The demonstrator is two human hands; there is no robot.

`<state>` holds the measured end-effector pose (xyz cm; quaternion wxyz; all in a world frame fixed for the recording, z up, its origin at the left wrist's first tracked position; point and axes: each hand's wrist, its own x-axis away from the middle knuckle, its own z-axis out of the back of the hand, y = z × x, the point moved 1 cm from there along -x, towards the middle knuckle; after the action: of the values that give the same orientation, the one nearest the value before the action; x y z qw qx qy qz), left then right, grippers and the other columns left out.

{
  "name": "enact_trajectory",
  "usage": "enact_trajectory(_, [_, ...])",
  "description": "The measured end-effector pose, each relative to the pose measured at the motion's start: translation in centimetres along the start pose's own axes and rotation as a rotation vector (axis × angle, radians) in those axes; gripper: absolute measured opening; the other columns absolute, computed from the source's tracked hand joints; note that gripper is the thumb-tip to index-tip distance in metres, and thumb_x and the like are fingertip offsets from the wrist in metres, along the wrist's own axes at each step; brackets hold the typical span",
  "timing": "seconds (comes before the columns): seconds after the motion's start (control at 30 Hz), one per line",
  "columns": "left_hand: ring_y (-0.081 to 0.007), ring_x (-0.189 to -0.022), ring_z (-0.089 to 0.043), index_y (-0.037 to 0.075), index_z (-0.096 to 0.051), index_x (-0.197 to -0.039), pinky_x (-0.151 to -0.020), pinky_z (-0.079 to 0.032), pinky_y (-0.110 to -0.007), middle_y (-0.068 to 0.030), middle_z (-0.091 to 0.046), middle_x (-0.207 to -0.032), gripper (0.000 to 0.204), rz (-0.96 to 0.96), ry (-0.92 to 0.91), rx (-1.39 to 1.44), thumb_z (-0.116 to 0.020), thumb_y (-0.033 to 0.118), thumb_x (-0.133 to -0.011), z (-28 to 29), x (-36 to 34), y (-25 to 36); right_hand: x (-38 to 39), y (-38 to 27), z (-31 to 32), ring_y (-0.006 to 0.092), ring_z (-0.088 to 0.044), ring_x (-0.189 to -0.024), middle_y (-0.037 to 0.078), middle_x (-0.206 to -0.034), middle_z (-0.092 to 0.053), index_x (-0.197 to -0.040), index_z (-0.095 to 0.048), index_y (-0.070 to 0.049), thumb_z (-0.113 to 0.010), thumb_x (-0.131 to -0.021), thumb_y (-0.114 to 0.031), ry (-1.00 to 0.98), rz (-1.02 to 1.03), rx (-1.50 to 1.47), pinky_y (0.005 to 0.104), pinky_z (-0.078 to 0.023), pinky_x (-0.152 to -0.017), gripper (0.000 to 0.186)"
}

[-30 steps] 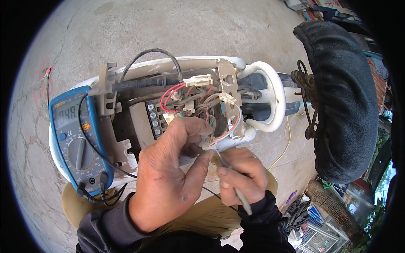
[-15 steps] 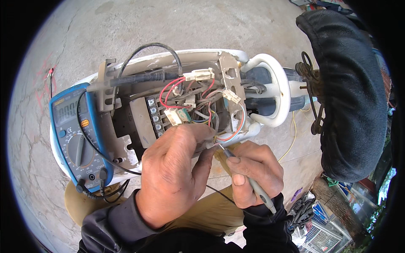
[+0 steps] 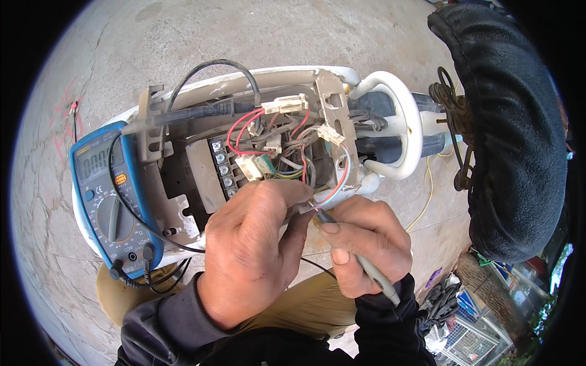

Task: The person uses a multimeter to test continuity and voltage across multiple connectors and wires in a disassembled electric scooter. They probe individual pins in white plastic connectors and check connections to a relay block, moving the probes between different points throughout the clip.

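Note:
My left hand (image 3: 250,238) is closed, thumb and fingers pinching a small pale wire connector (image 3: 303,208), mostly hidden by the fingers. Thin coloured wires (image 3: 334,190) run to it from the opened compartment. In my right hand (image 3: 375,241) is a grey test probe (image 3: 377,277), gripped like a pen, its metal tip at the connector. A blue multimeter (image 3: 116,207) lies at the left with black leads plugged into its lower end. Inside the compartment sit a terminal block with screws (image 3: 223,168), several white plugs (image 3: 285,104) and a red wire loop (image 3: 235,131).
The white vehicle body (image 3: 293,76) lies across the middle, with a thick black cable (image 3: 210,63) arching over it. A white tubular handle (image 3: 415,125) and a black sprung seat (image 3: 503,140) are at the right. Grey concrete floor (image 3: 183,30) surrounds it; a wire crate (image 3: 473,341) stands lower right.
The probe tip has shifted slightly left, closer to the connector. The left hand keeps its pinch, and the whole view has shifted a little.

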<state>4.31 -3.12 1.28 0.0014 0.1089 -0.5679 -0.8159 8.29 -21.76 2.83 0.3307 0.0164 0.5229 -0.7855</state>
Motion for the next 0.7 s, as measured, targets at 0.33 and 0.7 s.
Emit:
enact_trajectory(0.33, [-0.0207,-0.086,-0.081,-0.003,-0.067,-0.111,-0.075,-0.065,-0.031,-0.0137,-0.077,-0.102,0.030,0.036,-0.058,0.003,-0.085,-0.011,-0.087,0.2,0.0,-0.1,-0.3,-1.1,0.3,0.0241,-0.064,-0.067,0.010,-0.089,-0.067,-0.113,-0.079,0.001,-0.075,-0.088,0.001,-0.011,0.022,0.217,0.0363,-0.052,-0.060,0.025])
enact_trajectory(0.7, [-0.0345,-0.072,-0.068,0.001,-0.068,-0.105,-0.063,-0.055,-0.043,-0.0144,-0.069,-0.085,0.036,-0.079,0.039,-0.057,-0.081,-0.015,-0.076,-0.6,0.0,-0.2,-0.8,-1.8,0.7,0.0243,-0.068,-0.069,0.013,-0.088,-0.073,-0.116,-0.078,0.001,-0.077,-0.094,-0.002,0.000,-0.135,0.170,0.0354,-0.055,-0.062,0.022])
